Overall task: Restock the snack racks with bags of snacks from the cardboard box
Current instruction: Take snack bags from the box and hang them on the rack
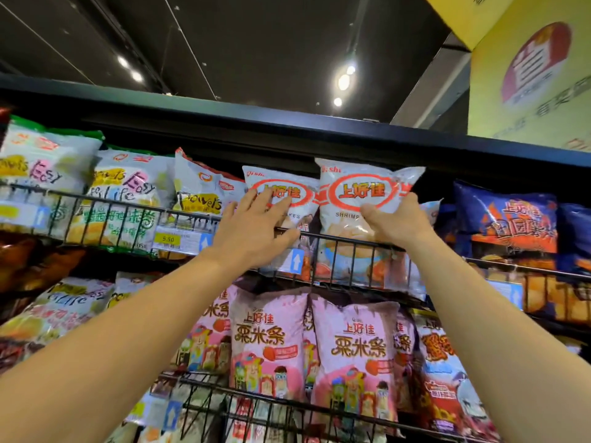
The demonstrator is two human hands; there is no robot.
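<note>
Two white shrimp-chip bags with red oval logos stand in the top wire rack point(351, 243). My right hand point(396, 222) grips the right bag point(364, 193) at its lower right, thumb across the front, the bag raised above the rack's front rail. My left hand point(252, 228) lies with straight fingers flat against the left bag point(281, 190), its thumb by the rail. The cardboard box is out of view.
White and green chip bags point(128, 199) fill the rack to the left, blue bags point(505, 219) to the right. Pink corn-stick bags point(355, 350) stand in the rack below. A dark shelf top point(287, 123) runs overhead. A yellow sign point(531, 71) hangs at upper right.
</note>
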